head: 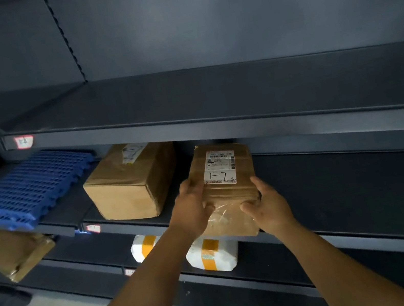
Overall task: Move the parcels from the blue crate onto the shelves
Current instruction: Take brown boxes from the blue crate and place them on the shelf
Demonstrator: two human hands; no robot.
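A brown cardboard parcel (222, 173) with a white shipping label marked "1-7" is held at the front lip of the middle shelf (346, 165). Its far end reaches in under the upper shelf. My left hand (194, 208) grips its left near corner. My right hand (264, 201) grips its right near corner. A larger brown box (131, 184) sits on the same shelf just to the left of it. The blue crate is not in view.
A bare upper shelf (212, 97) spans the top. A blue slatted plastic panel (29, 188) lies on the shelf at left, with brown parcels (10, 251) around it. Two white parcels with orange tape (212, 256) rest on the lower shelf below my hands.
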